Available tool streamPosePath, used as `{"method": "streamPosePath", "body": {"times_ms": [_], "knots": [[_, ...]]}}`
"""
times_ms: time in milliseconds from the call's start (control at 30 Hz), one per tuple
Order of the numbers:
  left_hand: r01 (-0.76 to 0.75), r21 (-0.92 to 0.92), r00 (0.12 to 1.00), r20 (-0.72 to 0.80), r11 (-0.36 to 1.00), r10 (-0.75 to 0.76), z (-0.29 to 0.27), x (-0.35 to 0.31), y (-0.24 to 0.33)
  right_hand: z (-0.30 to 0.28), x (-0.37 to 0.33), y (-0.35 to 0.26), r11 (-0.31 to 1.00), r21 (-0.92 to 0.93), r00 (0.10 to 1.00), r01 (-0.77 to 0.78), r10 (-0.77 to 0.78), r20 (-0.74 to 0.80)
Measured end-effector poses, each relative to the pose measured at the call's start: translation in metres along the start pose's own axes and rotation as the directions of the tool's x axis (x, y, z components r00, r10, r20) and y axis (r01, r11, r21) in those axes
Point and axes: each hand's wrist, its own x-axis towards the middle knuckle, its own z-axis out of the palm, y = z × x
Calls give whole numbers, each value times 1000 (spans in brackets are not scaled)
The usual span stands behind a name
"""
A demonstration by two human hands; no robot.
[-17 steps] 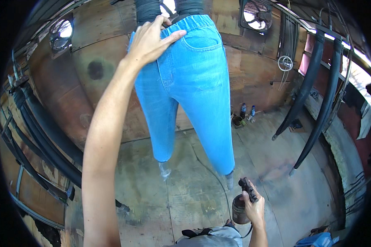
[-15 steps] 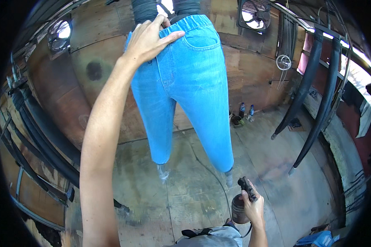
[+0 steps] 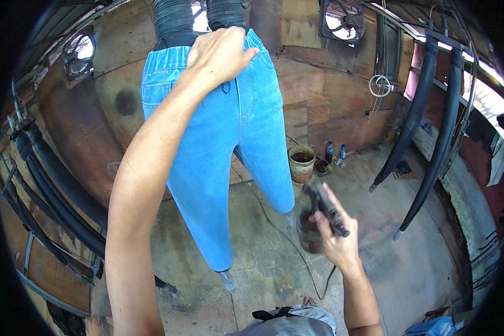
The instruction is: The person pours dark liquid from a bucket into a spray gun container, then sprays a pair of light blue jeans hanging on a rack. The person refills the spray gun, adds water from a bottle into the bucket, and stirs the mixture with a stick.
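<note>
Light blue jeans [image 3: 207, 151] are pulled over a hanging dark two-legged form [image 3: 176, 22], whose tips poke out below the hems. At the top, my left hand [image 3: 221, 56] curls its fingers over the waistband, thumb pointing right. The jeans are turned at an angle, their left leg hanging lower and nearer than the right one. In my right hand [image 3: 341, 238] is a dark spray gun [image 3: 330, 210] with a round cup [image 3: 309, 234] under it, somewhat blurred. It is held just right of the right leg's hem, apart from the fabric. A hose trails from it.
More dark leg forms hang at the right [image 3: 420, 106] and left [image 3: 61, 173]. A bucket [image 3: 302, 162] and small bottles [image 3: 329, 151] stand on the floor by the stained board wall. Two fans [image 3: 343, 22] are set high in it. Blue material [image 3: 434, 326] lies at the lower right.
The jeans have turned and shifted left, the left leg swinging nearer and the bucket coming into view. My left hand keeps to the waistband. My right hand has raised the spray gun.
</note>
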Motion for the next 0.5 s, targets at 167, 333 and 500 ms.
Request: {"method": "streamPosePath", "body": {"times_ms": [167, 333, 500], "knots": [[24, 81, 998, 62, 996, -29, -1, 3, 9, -15, 44, -38, 947, 219, 971, 235, -217, -103], [33, 88, 999, 21, 996, -35, 2, 3, 9, -24, 53, -11, 973, 228, 994, 29, -51, 93], [17, 45, 998, -67, 999, -14, 5, -1, 1, -18, 36, 42, 934, -116, 893, -337, 356, 273]]}}
